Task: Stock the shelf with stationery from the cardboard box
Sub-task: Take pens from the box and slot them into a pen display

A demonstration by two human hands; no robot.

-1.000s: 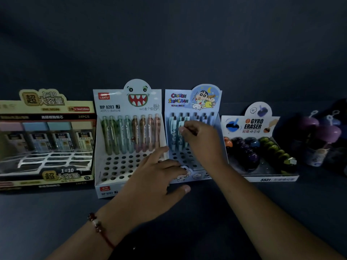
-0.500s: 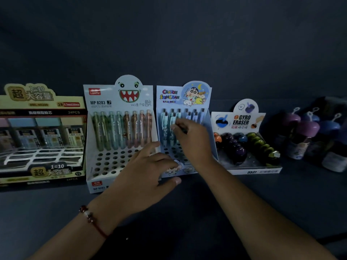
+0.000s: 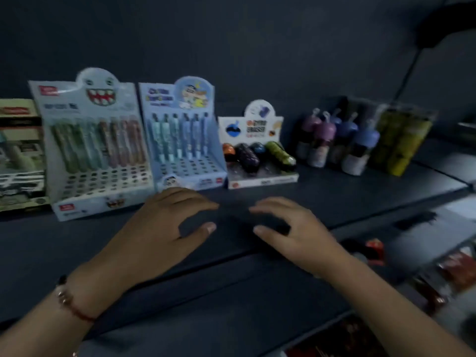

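- Your left hand (image 3: 157,225) hovers over the dark shelf (image 3: 257,284), fingers spread and loosely bent, holding nothing; a beaded red bracelet (image 3: 69,302) sits on that wrist.
- Your right hand (image 3: 293,228) is just beside it, apart from it, fingers likewise spread and empty, fingertips pointing toward the left hand.
- Behind the left hand stands the monster pen box (image 3: 90,148), one row of pens along its back and bare holes in front.
- Touching its right side is the blue pen box (image 3: 183,140), with six pens upright in its back row.
- Next right comes the eraser tray (image 3: 260,153), holding dark, blue, orange and green rounded pieces.
- Farther right stand capped bottles (image 3: 334,143) and what looks like a yellow pack (image 3: 401,140); blur hides the detail.
- At the left edge a yellow box (image 3: 20,153) is partly cut off.
- The cardboard box is out of view.
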